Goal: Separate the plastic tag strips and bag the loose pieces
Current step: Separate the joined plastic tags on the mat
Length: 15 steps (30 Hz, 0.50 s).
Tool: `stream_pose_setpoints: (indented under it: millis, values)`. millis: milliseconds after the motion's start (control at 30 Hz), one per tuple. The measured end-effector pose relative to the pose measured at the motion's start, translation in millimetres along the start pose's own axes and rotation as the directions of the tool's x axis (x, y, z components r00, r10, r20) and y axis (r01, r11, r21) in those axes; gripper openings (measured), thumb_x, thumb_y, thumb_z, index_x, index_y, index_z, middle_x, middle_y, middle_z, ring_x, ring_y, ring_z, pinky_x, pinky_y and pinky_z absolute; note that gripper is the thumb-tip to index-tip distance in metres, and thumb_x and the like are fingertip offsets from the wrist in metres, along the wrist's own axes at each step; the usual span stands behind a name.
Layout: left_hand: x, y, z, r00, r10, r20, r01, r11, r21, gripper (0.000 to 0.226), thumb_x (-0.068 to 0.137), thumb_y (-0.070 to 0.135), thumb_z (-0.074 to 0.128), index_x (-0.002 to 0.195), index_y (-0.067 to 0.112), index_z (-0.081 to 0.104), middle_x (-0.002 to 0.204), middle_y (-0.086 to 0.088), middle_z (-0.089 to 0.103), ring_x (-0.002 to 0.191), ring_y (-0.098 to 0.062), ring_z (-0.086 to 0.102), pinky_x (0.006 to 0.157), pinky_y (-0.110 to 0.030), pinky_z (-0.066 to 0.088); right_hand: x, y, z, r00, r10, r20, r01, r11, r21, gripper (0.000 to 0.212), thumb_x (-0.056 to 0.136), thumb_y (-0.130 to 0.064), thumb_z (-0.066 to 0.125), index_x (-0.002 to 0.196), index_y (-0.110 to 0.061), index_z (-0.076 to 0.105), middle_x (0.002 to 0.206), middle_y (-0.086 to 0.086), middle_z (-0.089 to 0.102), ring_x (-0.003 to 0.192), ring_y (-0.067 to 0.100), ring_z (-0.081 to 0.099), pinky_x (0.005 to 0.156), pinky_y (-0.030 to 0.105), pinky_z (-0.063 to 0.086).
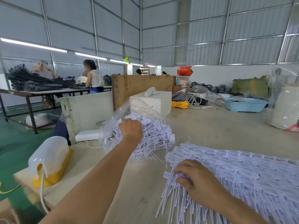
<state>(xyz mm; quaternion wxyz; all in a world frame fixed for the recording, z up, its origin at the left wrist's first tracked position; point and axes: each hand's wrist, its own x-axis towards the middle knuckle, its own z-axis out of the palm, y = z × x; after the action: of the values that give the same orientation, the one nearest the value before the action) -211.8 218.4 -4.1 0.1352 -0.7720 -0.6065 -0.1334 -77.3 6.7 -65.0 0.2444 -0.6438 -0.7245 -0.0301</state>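
The wooden table runs wide, with bare boards between the two heaps and beyond them toward the blue basket. White tag strips lie fanned along the near right edge, their tails pointing toward the person. A clear bag lies open at the table's left edge, loose tags piled in its mouth. The left hand is curled into that pile, gripping loose tags. The right hand pinches the strips' left end.
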Motion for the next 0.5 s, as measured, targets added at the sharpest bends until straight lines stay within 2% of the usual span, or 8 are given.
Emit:
stream_pose_setpoints:
  millis: [133,300,367,400,500]
  values:
    - [-11,16,-10,1.0,0.013,-0.015,-0.011,0.992,0.128,0.038,0.089,0.024,0.054,0.125,0.011,0.054,0.133,-0.016,0.04,0.125,-0.034,0.035,0.1,-0.044,0.032,0,1,2,1.0,-0.004,-0.011,0.003,1.0,-0.015,0.026,0.096,-0.03,0.05,0.121,-0.027,0.058,0.12,-0.014,0.051,0.109,0.004,0.044,0.086,0.011,0.028]
    - [-32,41,-26,0.995,0.086,-0.047,-0.083,0.995,0.052,0.041,0.087,0.024,0.058,0.124,0.008,0.051,0.128,-0.014,0.042,0.12,-0.031,0.037,0.098,-0.042,0.033,-2,-5,-6,1.0,0.017,-0.009,-0.017,1.0,0.003,0.027,0.095,-0.029,0.052,0.121,-0.028,0.058,0.121,-0.015,0.052,0.111,0.005,0.044,0.092,0.015,0.032]
    - [-47,58,-37,0.983,0.169,-0.076,-0.17,0.985,-0.01,0.04,0.086,0.022,0.059,0.123,0.006,0.051,0.127,-0.014,0.043,0.119,-0.032,0.037,0.097,-0.043,0.034,-1,-5,-20,0.998,0.049,-0.048,-0.049,0.999,0.019,0.027,0.094,-0.027,0.055,0.12,-0.026,0.06,0.119,-0.012,0.055,0.108,0.006,0.048,0.091,0.017,0.035]
    - [-56,67,-42,0.967,0.234,-0.101,-0.239,0.97,-0.043,0.038,0.086,0.019,0.058,0.121,0.005,0.052,0.125,-0.015,0.044,0.117,-0.033,0.038,0.095,-0.043,0.035,-1,-3,-30,0.994,0.078,-0.083,-0.075,0.997,0.037,0.026,0.093,-0.025,0.056,0.118,-0.024,0.062,0.115,-0.011,0.058,0.102,0.007,0.052,0.086,0.014,0.037]
    - [-85,97,-54,0.862,0.477,-0.17,-0.504,0.842,-0.192,0.032,0.088,0.014,0.052,0.119,0.006,0.057,0.12,-0.014,0.049,0.113,-0.032,0.043,0.091,-0.041,0.039,-5,17,-67,0.965,0.229,-0.127,-0.213,0.969,0.127,0.019,0.09,-0.015,0.06,0.106,-0.018,0.069,0.097,-0.005,0.066,0.082,0.008,0.058,0.065,0.003,0.039]
